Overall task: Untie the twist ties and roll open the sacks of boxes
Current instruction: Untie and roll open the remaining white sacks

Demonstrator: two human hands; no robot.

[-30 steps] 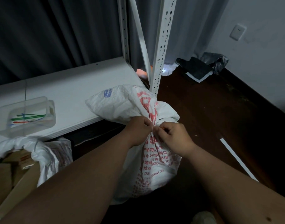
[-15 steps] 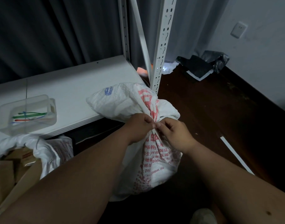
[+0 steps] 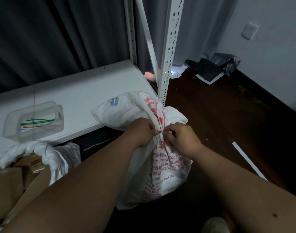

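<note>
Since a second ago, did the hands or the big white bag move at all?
Hardly. Both hands, left and right, stay pinched at the gathered neck of the white woven sack with red print; only the fingers shifted slightly. The clear plastic tray of coloured ties stayed put.

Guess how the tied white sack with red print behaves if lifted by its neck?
Likely floppy: the white sack shows soft creases where both hands pinch its gathered neck. Its bulging lower half suggests contents that would sag and swing. The woven-looking surface probably grips fine.
</note>
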